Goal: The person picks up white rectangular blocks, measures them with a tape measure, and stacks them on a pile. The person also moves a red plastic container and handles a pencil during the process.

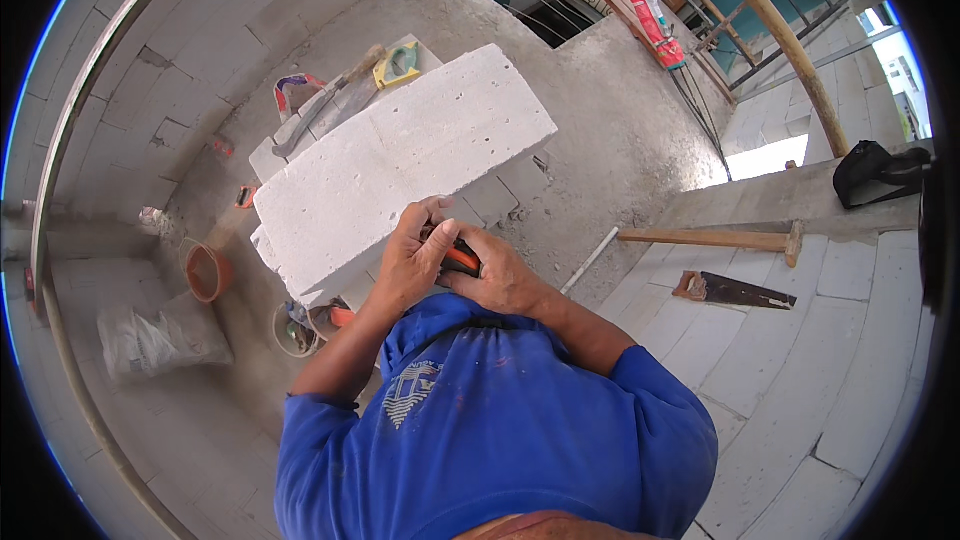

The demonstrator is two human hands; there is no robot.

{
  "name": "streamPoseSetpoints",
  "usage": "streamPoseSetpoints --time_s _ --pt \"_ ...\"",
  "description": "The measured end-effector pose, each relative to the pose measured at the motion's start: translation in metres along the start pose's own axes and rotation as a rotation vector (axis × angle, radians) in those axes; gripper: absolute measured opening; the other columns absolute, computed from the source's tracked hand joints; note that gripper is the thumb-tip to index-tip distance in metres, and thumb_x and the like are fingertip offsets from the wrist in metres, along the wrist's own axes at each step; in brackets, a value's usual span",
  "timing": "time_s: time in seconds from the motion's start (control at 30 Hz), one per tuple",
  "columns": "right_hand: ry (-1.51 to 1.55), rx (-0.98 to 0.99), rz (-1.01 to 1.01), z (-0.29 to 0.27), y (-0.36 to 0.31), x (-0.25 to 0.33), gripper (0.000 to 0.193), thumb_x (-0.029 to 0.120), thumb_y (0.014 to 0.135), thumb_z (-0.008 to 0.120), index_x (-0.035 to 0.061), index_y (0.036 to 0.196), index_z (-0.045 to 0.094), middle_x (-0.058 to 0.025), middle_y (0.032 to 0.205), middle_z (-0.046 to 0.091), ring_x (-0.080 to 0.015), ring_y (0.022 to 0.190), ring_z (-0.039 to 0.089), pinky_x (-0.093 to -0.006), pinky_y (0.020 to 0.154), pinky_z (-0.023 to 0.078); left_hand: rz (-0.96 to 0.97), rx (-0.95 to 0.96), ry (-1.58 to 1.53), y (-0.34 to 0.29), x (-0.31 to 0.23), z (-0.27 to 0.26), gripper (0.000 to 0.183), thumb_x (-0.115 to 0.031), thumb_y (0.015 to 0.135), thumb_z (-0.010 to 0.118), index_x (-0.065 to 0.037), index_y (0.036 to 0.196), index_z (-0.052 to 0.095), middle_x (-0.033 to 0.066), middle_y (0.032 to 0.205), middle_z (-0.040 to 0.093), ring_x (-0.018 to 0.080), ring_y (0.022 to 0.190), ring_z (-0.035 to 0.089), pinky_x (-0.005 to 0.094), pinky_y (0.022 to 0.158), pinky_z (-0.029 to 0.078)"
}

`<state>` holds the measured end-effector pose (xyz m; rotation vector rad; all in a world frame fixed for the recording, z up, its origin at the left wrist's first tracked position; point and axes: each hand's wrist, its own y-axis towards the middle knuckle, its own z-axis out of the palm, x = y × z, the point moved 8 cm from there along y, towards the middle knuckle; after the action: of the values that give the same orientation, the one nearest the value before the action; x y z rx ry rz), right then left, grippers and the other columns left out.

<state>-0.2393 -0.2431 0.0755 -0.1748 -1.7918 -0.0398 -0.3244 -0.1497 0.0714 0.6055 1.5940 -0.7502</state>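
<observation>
Close in front of my chest, my left hand (411, 255) and my right hand (497, 275) are both closed around a small orange-and-black object (461, 259). Fingers cover much of it, so its exact kind does not show. Just beyond my hands lies a long white building block (400, 160), resting on other blocks. Behind it, a hand saw (330, 100) with a curved blade and a yellow-handled tool (397, 64) lie on more blocks.
An orange bucket (207, 273), a white sack (165, 337) and a tool bucket (294, 329) stand at left. On the right-hand block wall lie a wooden-handled hammer (710, 237) and a dark saw (735, 289). Far off is a floor opening (558, 20); a bamboo pole (790, 45) rises at right.
</observation>
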Motion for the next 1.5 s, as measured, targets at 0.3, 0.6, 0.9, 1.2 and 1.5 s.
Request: streamPoseSetpoints --time_s 0.3,0.6,0.9,1.2,1.5 --pt "0.648 -0.625 0.621 -0.029 -0.078 -0.220 0.065 0.014 0.086 0.072 -0.0044 0.141 0.043 -0.0133 0.124 0.060 -0.0193 0.106 0.062 -0.0301 0.091 0.051 0.274 -0.432 0.550 0.006 -0.018 -0.108 0.044 -0.017 0.095 0.067 -0.004 0.134 0.055 0.0160 0.134 0.054 0.0287 0.124 0.052 0.0422 0.101 0.042" --pt "0.389 -0.524 0.482 0.008 0.047 -0.325 0.055 0.016 0.085 0.074 -0.0016 0.133 0.052 -0.0118 0.116 0.065 -0.0202 0.103 0.063 -0.0328 0.084 0.053 0.112 -0.674 1.040 -0.034 0.016 -0.193 0.052 -0.020 0.089 0.071 0.000 0.134 0.054 0.0212 0.140 0.052 0.0370 0.132 0.048 0.0459 0.111 0.036" --pt "-0.152 -0.504 0.449 -0.030 0.026 -0.374 0.054 0.021 0.084 0.074 0.0002 0.130 0.056 -0.0128 0.108 0.067 -0.0275 0.097 0.064 -0.0390 0.081 0.051 0.039 -0.761 0.677 -0.048 0.058 -0.201 0.057 -0.020 0.090 0.071 0.005 0.136 0.050 0.0244 0.148 0.041 0.0400 0.138 0.042 0.0446 0.113 0.035" --pt "-0.205 0.164 0.660 -0.015 0.003 -0.317 0.047 0.024 0.089 0.070 -0.0028 0.127 0.063 -0.0149 0.107 0.073 -0.0206 0.093 0.070 -0.0283 0.075 0.053 0.009 -1.201 0.309 -0.179 0.162 -0.182 0.045 -0.020 0.098 0.063 0.001 0.135 0.051 0.0203 0.138 0.050 0.0321 0.126 0.051 0.0408 0.107 0.040" --pt "-0.211 0.393 0.052 0.025 0.016 -0.101 0.036 0.023 0.093 0.067 0.0012 0.121 0.067 -0.0198 0.105 0.073 -0.0228 0.097 0.071 -0.0333 0.084 0.054 -0.641 -1.226 0.145 -0.353 0.342 -0.022 0.049 -0.029 0.094 0.065 0.005 0.128 0.058 0.0253 0.117 0.067 0.0350 0.112 0.064 0.0419 0.098 0.048"
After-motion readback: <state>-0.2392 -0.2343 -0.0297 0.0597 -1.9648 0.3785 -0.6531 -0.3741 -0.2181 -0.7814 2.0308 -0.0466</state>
